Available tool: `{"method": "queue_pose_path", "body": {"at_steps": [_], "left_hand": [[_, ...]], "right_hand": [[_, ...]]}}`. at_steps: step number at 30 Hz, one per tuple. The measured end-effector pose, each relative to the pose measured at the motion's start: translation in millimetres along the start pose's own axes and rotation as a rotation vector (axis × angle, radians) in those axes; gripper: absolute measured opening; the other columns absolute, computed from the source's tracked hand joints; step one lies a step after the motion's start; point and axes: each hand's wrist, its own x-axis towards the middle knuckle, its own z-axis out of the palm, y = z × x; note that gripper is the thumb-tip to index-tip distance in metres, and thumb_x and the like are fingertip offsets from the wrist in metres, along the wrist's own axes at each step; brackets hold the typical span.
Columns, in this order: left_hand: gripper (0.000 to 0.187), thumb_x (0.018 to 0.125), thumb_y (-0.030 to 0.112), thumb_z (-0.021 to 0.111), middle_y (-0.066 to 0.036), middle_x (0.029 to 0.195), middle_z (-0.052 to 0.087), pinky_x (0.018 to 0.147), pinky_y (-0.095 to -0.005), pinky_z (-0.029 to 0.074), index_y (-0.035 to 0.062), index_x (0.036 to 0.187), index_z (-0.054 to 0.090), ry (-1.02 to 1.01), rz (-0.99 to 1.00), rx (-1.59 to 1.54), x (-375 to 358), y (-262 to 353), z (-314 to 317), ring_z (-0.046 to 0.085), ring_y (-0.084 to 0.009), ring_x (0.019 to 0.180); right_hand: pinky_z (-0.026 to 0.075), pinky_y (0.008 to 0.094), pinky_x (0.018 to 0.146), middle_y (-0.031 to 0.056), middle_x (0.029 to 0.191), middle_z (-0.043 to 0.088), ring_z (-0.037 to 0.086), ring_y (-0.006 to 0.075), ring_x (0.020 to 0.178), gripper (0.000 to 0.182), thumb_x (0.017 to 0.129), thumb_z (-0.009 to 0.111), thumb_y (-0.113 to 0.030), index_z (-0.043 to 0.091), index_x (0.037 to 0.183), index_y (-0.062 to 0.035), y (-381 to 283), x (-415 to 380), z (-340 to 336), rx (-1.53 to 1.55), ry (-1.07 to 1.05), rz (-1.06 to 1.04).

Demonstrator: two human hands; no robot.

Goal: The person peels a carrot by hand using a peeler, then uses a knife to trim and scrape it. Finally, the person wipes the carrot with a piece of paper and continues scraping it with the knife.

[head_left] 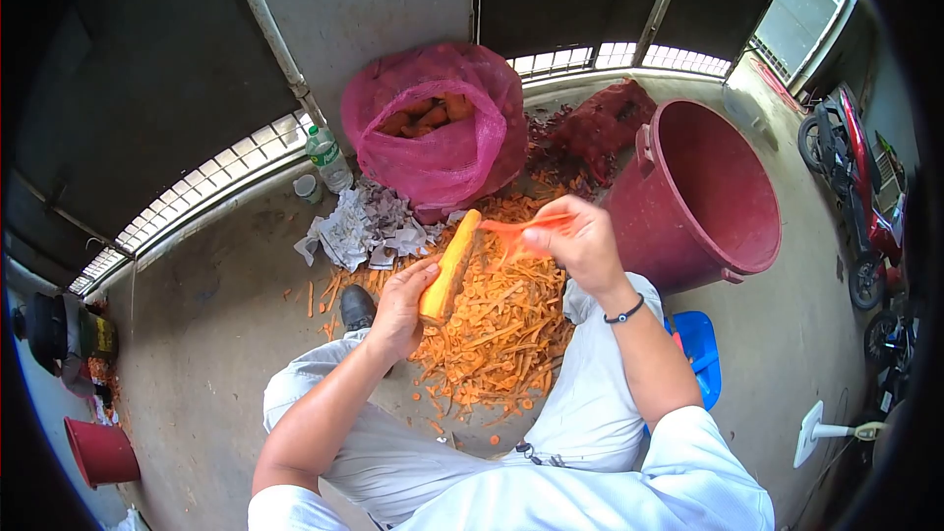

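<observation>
My left hand (401, 307) is closed around the lower part of a thick carrot (452, 270), which points up and away from me. Its side facing left is smooth and bright, while rough darker skin shows along the right side. In my right hand (588, 248) is an orange-red peeler (509, 228), its head right at the carrot's upper end. Below both hands, a heap of carrot peelings (506, 344) with some cut round ends spreads over the floor between my legs.
Ahead stands a pink mesh sack (492, 88) of carrots, with crumpled paper (359, 226) and a plastic bottle (329, 159) to its left. A large dark-red bin (639, 211) leans on the right, near a dark-red mesh bag (610, 123). Beside my right leg is a blue plastic item (700, 349).
</observation>
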Motion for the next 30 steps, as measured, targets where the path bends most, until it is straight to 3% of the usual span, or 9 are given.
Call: {"method": "queue_pose_path", "body": {"at_steps": [1, 2, 5, 7, 10, 18, 21, 23, 30], "left_hand": [[0.038, 0.106, 0.021, 0.059, -0.010, 0.112, 0.074, 0.079, -0.0307, 0.058, -0.0022, 0.136, 0.062, 0.029, 0.053, 0.058, 1.6, -2.6, 1.0, 0.071, -0.0162, 0.093], [0.038, 0.106, 0.021, 0.059, -0.010, 0.112, 0.074, 0.079, -0.0307, 0.058, -0.0022, 0.136, 0.062, 0.030, 0.053, 0.059, 1.5, -3.6, 0.4, 0.071, -0.0162, 0.093], [0.039, 0.105, 0.018, 0.060, -0.011, 0.113, 0.074, 0.082, -0.0324, 0.058, -0.0031, 0.138, 0.060, -0.049, 0.064, 0.003, -3.1, 7.2, 6.4, 0.072, -0.0175, 0.095], [0.041, 0.105, 0.020, 0.060, -0.012, 0.117, 0.073, 0.083, -0.0311, 0.058, -0.0031, 0.139, 0.060, -0.082, 0.025, -0.003, -6.3, 14.2, 7.6, 0.073, -0.0179, 0.098], [0.049, 0.103, 0.029, 0.062, -0.013, 0.118, 0.073, 0.079, -0.0332, 0.059, -0.0006, 0.142, 0.058, -0.144, 0.039, 0.053, -5.5, 16.1, 1.3, 0.073, -0.0199, 0.099], [0.045, 0.105, 0.032, 0.059, -0.013, 0.117, 0.072, 0.071, -0.0318, 0.054, 0.0046, 0.141, 0.058, -0.065, 0.020, -0.016, -0.3, 25.9, -8.6, 0.070, -0.0190, 0.090], [0.041, 0.105, 0.034, 0.059, -0.012, 0.108, 0.073, 0.068, -0.0322, 0.051, 0.0043, 0.133, 0.062, -0.098, -0.112, -0.154, -2.8, 23.7, -9.9, 0.068, -0.0197, 0.083], [0.035, 0.105, 0.036, 0.057, -0.010, 0.102, 0.072, 0.062, -0.0326, 0.046, 0.0086, 0.125, 0.063, -0.026, -0.201, -0.216, -0.5, 19.1, -8.1, 0.063, -0.0198, 0.075], [0.029, 0.103, 0.035, 0.062, -0.006, 0.105, 0.073, 0.067, -0.0356, 0.051, 0.0117, 0.119, 0.064, 0.114, -0.261, -0.185, -5.7, 6.1, 20.2, 0.069, -0.0190, 0.087]], "right_hand": [[0.058, 0.0272, 0.072, 0.0101, 0.092, 0.078, 0.074, 0.0138, 0.080, 0.028, 0.082, 0.085, -0.006, 0.070, 0.105, -0.0004, -6.5, -5.4, 5.6, 0.408, -0.220, 0.105], [0.057, 0.0224, 0.073, 0.0069, 0.099, 0.075, 0.071, 0.0093, 0.084, 0.045, 0.082, 0.082, 0.001, 0.067, 0.124, 0.0017, -12.7, -9.2, 8.7, 0.335, -0.391, 0.144], [0.056, 0.0246, 0.068, 0.0075, 0.085, 0.074, 0.071, 0.0105, 0.075, 0.065, 0.081, 0.079, -0.003, 0.061, 0.143, -0.0055, -23.1, -12.7, 12.6, 0.205, -0.663, 0.111], [0.057, 0.0333, 0.064, 0.0120, 0.073, 0.070, 0.071, 0.0215, 0.066, 0.078, 0.079, 0.073, -0.011, 0.053, 0.154, -0.0175, -22.4, -9.5, 11.8, -0.408, -0.665, -0.226], [0.057, 0.0399, 0.067, 0.0189, 0.085, 0.071, 0.073, 0.0306, 0.074, 0.070, 0.074, 0.074, -0.017, 0.064, 0.143, -0.0168, -25.9, -13.4, 15.1, -0.861, -0.628, -0.266], [0.059, 0.0404, 0.070, 0.0166, 0.088, 0.073, 0.072, 0.0341, 0.079, 0.028, 0.077, 0.073, -0.015, 0.074, 0.103, -0.0057, 3.7, -9.3, 7.5, -0.706, -0.333, -0.501], [0.059, 0.0337, 0.070, 0.0117, 0.088, 0.075, 0.074, 0.0236, 0.076, 0.023, 0.081, 0.079, -0.010, 0.072, 0.102, -0.0033, 4.3, -7.1, 10.5, -0.504, -0.336, -0.409], [0.057, 0.0265, 0.072, 0.0049, 0.092, 0.074, 0.071, 0.0111, 0.081, 0.023, 0.084, 0.084, -0.006, 0.070, 0.102, -0.0014, 0.6, -8.8, 13.7, 0.203, -0.385, 0.037], [0.057, 0.0236, 0.077, 0.0029, 0.096, 0.074, 0.069, 0.0073, 0.088, 0.025, 0.085, 0.087, -0.006, 0.070, 0.103, -0.0005, -15.5, -15.9, 39.4, 0.271, -0.446, -0.001]]}}
